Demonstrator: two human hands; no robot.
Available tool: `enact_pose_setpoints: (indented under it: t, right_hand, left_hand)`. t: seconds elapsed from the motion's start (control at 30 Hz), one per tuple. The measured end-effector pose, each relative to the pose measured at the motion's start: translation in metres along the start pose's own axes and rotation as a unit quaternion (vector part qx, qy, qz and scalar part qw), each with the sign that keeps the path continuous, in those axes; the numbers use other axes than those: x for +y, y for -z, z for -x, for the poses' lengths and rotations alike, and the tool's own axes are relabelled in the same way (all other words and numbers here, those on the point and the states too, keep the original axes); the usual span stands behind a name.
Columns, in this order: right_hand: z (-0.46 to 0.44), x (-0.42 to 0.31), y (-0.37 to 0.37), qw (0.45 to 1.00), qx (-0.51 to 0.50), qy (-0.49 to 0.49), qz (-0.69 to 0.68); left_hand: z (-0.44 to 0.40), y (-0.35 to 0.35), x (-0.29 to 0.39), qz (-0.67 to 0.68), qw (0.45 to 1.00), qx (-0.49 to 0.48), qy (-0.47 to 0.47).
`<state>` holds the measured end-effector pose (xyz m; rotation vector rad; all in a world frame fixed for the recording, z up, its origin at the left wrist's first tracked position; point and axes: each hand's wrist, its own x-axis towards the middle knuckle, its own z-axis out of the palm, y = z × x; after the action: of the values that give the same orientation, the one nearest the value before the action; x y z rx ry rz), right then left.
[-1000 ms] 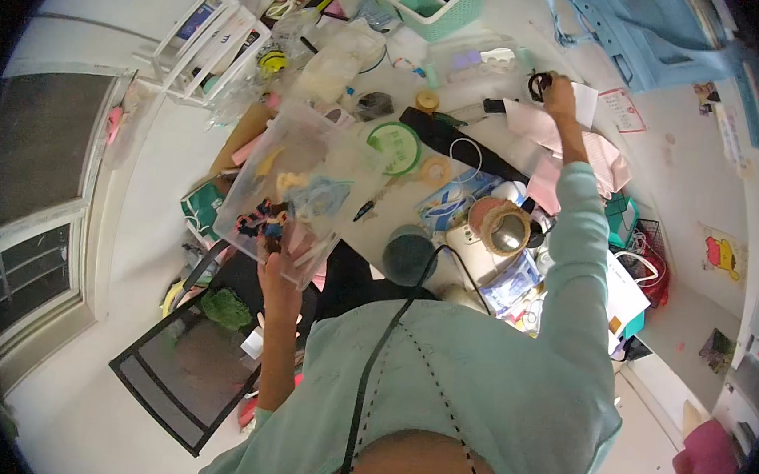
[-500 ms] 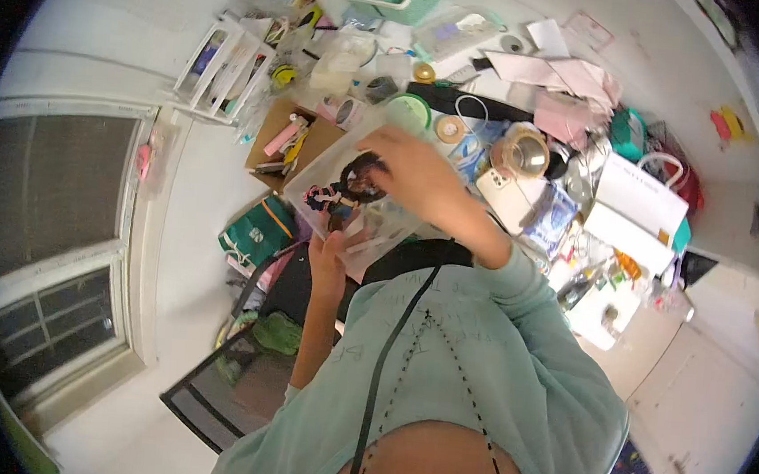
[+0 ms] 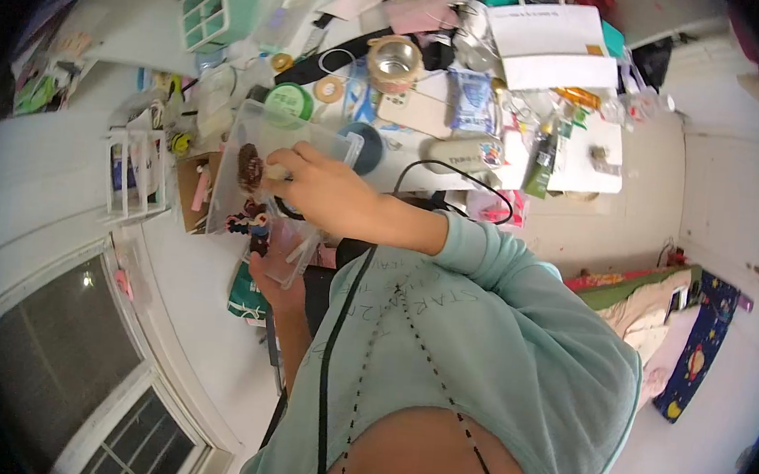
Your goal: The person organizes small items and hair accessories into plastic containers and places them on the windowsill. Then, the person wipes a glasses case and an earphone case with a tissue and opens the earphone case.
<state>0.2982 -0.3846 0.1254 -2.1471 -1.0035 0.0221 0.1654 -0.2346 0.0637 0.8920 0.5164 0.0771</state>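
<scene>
Head camera view, one person at a cluttered white desk (image 3: 393, 172), seen from above. The left hand (image 3: 276, 278) grips a clear, rectangular plastic box (image 3: 267, 130) by its near end; some fingers show faintly through the plastic. The box is tilted and sits at the desk's near left side, between the person and the desk-top items. The right hand (image 3: 325, 194), emerging from a pale blue-green fabric sleeve (image 3: 477, 245), is over the box with its fingers bent and drawn close together. Their tips lie just beside a brown, textured, rounded bundle (image 3: 249, 169) within the box's outline; whether they pinch it I cannot tell. Nearer the left hand, also within that outline, lies a cluster of small dark and multicoloured bands (image 3: 247, 220).

Surroundings: beyond the box's far edge, a round container with a bright green lid (image 3: 289, 102); to its right, a flat tan ring (image 3: 328, 89). A dark grey-blue round vessel (image 3: 364, 151) stands just beside the box's right corner. An open brown cardboard box (image 3: 190, 177) adjoins the left side, and a mint-green plastic basket with compartments (image 3: 247, 13) stands farther back.
</scene>
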Motion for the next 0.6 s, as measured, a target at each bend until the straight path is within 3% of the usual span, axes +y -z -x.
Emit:
enact_pose_setpoints:
  t: [0.03, 0.13, 0.37, 0.47, 0.53, 0.57, 0.6]
  right_hand:
    - [0.006, 0.005, -0.003, 0.999, 0.037, 0.028, 0.001]
    - [0.019, 0.008, 0.011, 0.987, 0.143, 0.074, -0.030]
    - [0.075, 0.051, 0.055, 0.966, 0.237, 0.031, -0.093]
    - [0.129, 0.099, 0.066, 0.946, 0.286, -0.152, -0.007]
    - [0.178, 0.137, 0.062, 0.908, 0.238, -0.341, 0.049]
    - [0.208, 0.161, 0.053, 0.890, 0.189, -0.388, 0.144]
    - [0.240, 0.185, 0.043, 0.879, 0.102, -0.448, 0.127]
  left_hand:
    - [0.001, -0.009, -0.001, -0.049, 0.998, 0.031, -0.006]
    - [0.002, -0.023, -0.006, -0.033, 0.998, -0.046, -0.006]
    - [-0.002, -0.052, -0.024, -0.004, 1.000, 0.007, -0.004]
    - [-0.007, -0.058, -0.026, 0.012, 1.000, -0.003, -0.004]
    - [-0.011, -0.061, -0.029, 0.010, 1.000, -0.011, -0.008]
    - [-0.012, -0.065, -0.032, -0.038, 0.999, 0.006, -0.023]
    - [-0.012, -0.069, -0.033, -0.086, 0.995, 0.024, -0.038]
